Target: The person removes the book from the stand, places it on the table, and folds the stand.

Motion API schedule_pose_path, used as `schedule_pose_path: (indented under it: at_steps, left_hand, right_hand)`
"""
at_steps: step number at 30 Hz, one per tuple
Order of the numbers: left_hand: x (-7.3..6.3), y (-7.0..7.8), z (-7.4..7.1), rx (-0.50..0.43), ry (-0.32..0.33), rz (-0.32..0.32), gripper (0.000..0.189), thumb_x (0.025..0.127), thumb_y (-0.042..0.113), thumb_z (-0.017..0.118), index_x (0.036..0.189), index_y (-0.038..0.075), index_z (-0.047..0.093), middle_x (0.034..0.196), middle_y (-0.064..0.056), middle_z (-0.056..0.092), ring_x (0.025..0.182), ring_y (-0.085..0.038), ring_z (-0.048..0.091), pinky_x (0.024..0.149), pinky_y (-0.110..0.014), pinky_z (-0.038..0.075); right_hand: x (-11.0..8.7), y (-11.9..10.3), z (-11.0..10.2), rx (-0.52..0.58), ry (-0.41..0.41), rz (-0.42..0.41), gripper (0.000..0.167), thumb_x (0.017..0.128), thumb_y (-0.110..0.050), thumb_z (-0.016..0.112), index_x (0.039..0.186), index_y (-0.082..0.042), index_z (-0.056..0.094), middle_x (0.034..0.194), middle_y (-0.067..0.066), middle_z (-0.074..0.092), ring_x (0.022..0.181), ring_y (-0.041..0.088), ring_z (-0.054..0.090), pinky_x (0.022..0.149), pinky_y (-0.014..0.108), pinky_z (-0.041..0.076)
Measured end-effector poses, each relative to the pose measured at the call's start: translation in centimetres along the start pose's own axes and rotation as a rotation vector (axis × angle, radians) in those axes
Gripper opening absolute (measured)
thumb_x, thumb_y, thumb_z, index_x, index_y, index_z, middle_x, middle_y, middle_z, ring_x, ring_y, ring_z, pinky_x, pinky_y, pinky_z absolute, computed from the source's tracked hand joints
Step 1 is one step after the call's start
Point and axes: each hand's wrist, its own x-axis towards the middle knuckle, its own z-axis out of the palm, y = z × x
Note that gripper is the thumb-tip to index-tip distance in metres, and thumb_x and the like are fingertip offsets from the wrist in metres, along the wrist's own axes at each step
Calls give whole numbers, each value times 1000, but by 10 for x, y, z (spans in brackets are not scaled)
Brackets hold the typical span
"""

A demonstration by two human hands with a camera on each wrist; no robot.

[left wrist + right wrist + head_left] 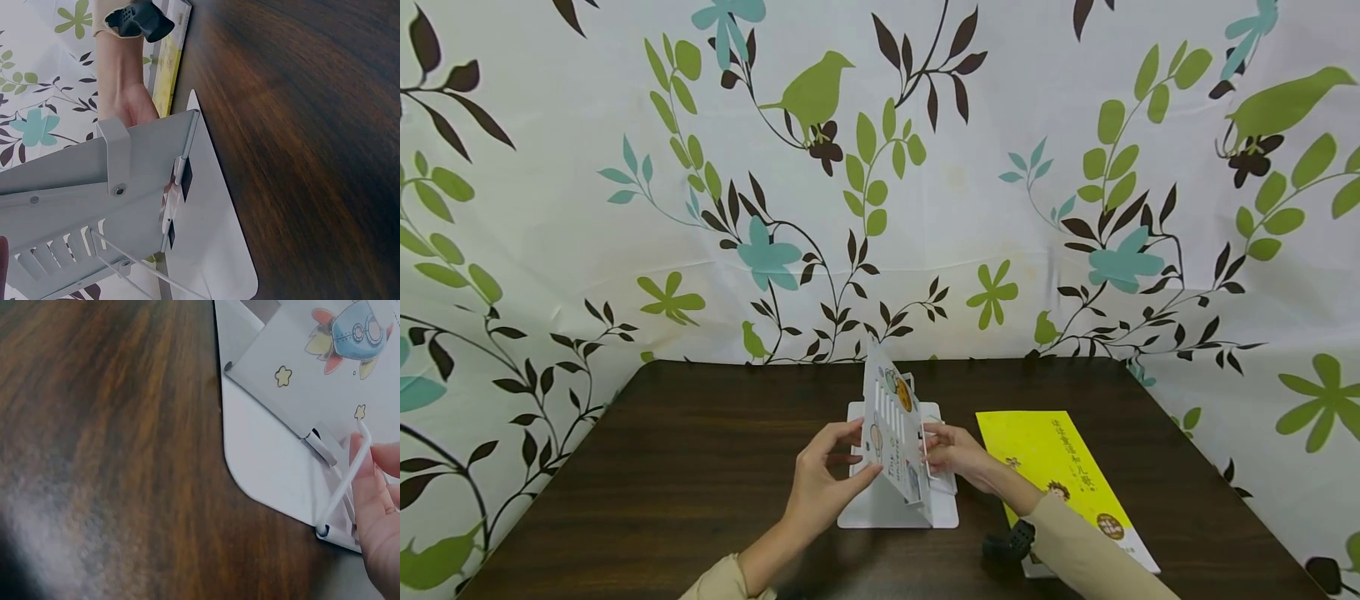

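Note:
A white metal book stand with slots and cartoon prints stands on its flat base plate, its panel raised steeply and seen nearly edge-on. My left hand holds the panel's left side, thumb toward the printed face and fingers behind the edge. On the other side, my right hand has its fingers curled at the panel's lower part. In the right wrist view, the right hand pinches around a bent white rod by the lower ledge. The left wrist view shows the panel's grey-white back and thin wire supports.
A yellow book with a cartoon cover lies right of the stand, partly under the right forearm. A black device sits at the right wrist. The dark wooden table ends at a leaf-and-bird patterned cloth behind.

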Motion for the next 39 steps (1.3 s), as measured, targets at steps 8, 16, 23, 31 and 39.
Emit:
schedule_pose_path:
  at_steps: [8, 16, 23, 31, 39]
  left_hand:
    - [-1, -2, -1, 18, 0, -11, 42, 59, -9, 78, 97, -7, 60, 91, -15, 61, 79, -16, 60, 57, -37, 54]
    - [-3, -16, -12, 23, -27, -71, 46, 62, -7, 78, 103, -3, 60, 97, -14, 63, 82, -29, 61, 61, -34, 54]
    - [-11, -63, -31, 55, -157, -263, 42, 74, 12, 75, 112, 8, 59, 107, -8, 62, 96, -27, 60, 72, -34, 53]
    - [-11, -98, -47, 286, -564, -327, 48, 83, 32, 65, 115, -3, 57, 116, -15, 58, 108, -32, 53, 85, -48, 45]
    - [-5, -107, -35, 362, -559, -231, 36, 76, 19, 72, 103, -2, 63, 105, -14, 62, 101, -30, 57, 85, -47, 45]
  right_hand:
    - [-3, -5, 1, -35, 16, 5, 62, 82, 0, 59, 137, 6, 31, 103, 17, 55, 80, 20, 57, 77, 32, 52]
    - [-14, -17, 5, -171, 180, -83, 55, 85, -12, 62, 133, 3, 39, 104, 16, 53, 84, 19, 55, 76, 36, 52]
    - [-29, -29, 19, -274, 215, -247, 51, 88, -16, 58, 132, 3, 39, 111, 19, 52, 94, 24, 56, 79, 35, 51]
    - [-53, -32, 46, -387, 98, -387, 53, 92, -22, 50, 138, -3, 32, 130, 16, 42, 117, 32, 42, 94, 48, 39]
    - [-58, -28, 68, -492, 106, -423, 67, 87, -35, 57, 141, -10, 27, 141, 9, 28, 122, 25, 35, 97, 49, 35]
